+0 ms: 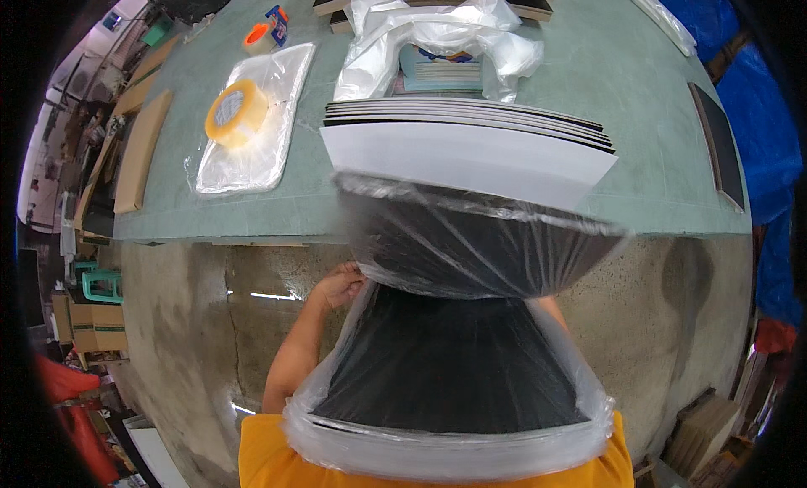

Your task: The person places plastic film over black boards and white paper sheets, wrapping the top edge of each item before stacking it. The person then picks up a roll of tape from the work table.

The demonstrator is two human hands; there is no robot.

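Several stacked boards (471, 156), pale on the near face with dark layers between, stand at the table's front edge. A clear plastic bag (492, 253) covers their dark lower part, which is blurred. Below it, a black panel (445, 362) in clear plastic leans against my orange shirt. My left hand (342, 284) is closed at the left edge of the plastic, fingers partly hidden, seemingly pinching the film. Of my right arm only a sliver of forearm shows beside the panel's right edge; the right hand is hidden behind the wrapped boards.
On the green table (672, 152) lie a yellow tape roll (236, 113) on flat clear bags (286, 110), a tape dispenser (267, 31), crumpled plastic (370, 55) and a dark board (717, 147). Cardboard (143, 152) lines the left edge. Blue tarpaulin (761, 126) hangs at right.
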